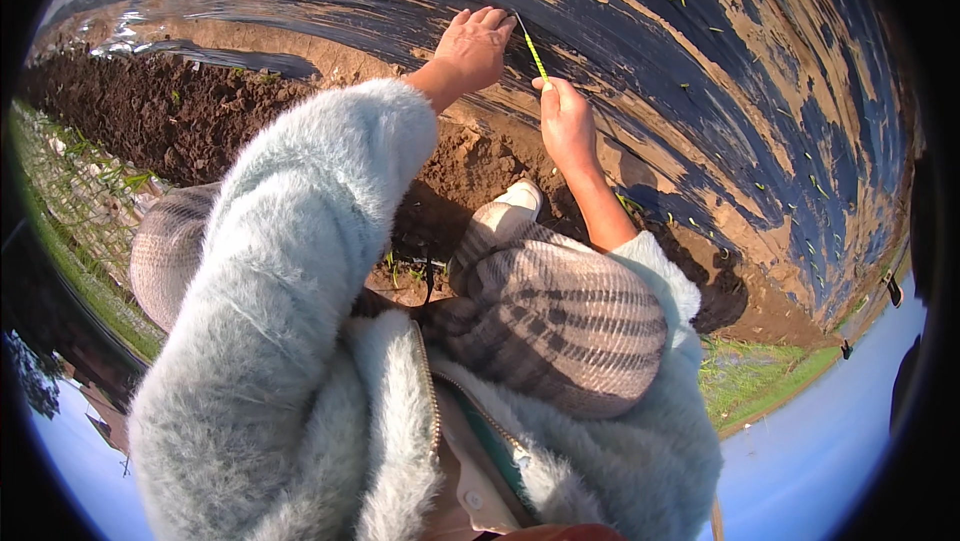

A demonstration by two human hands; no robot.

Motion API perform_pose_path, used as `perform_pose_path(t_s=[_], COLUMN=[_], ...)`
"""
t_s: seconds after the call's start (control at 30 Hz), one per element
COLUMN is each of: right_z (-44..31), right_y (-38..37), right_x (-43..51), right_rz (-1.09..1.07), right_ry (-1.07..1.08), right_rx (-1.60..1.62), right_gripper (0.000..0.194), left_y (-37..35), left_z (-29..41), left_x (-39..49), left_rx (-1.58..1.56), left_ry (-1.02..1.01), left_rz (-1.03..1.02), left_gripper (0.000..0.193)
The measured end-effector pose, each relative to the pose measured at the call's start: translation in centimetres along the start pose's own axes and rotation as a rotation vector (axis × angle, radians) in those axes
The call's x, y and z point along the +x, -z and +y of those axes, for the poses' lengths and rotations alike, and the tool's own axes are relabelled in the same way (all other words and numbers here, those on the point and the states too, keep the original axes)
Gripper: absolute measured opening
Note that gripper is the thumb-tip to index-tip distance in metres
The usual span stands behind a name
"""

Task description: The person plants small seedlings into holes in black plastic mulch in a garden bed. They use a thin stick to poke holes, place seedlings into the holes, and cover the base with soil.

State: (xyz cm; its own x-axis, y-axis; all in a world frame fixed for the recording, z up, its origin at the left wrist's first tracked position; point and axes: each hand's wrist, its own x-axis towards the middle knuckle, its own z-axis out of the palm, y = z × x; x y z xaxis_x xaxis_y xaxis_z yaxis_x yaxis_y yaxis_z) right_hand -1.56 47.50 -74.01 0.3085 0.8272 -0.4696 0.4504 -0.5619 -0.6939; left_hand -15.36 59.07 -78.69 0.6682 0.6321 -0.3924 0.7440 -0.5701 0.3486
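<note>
My right hand (566, 120) grips a thin tool (535, 57) with a yellow-green banded handle. Its slim metal tip meets black plastic mulch film (600, 38) just beside the fingertips of my left hand (474, 47). That left hand rests flat on the film, palm down, fingers close together. Tan soil lies in streaks over the film around both hands. Whether the tip has pierced the film cannot be seen.
Small green seedlings (678, 0) poke through the film to the right. Dark loose soil (172, 113) forms a furrow at the bed's edge. My white shoe (523, 196) stands there, below my bent knee (577, 316). Grass (750, 376) borders the field.
</note>
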Motion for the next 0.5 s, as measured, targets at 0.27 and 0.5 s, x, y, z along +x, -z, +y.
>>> perform_pose_path(t_s=[0.27,0.5], right_z=[-0.2,0.0], right_y=[0.3,0.4], right_x=[0.4,0.4], right_rz=[0.059,0.089], right_ry=[0.063,0.039], right_rx=[0.045,0.024], right_gripper=[0.02,0.02], left_y=[0.3,0.6], left_z=[0.1,0.2], left_x=[0.8,1.3], left_rx=[0.023,0.039], left_ry=[0.029,0.046], left_rz=[-0.087,-0.145], left_gripper=[0.057,0.059])
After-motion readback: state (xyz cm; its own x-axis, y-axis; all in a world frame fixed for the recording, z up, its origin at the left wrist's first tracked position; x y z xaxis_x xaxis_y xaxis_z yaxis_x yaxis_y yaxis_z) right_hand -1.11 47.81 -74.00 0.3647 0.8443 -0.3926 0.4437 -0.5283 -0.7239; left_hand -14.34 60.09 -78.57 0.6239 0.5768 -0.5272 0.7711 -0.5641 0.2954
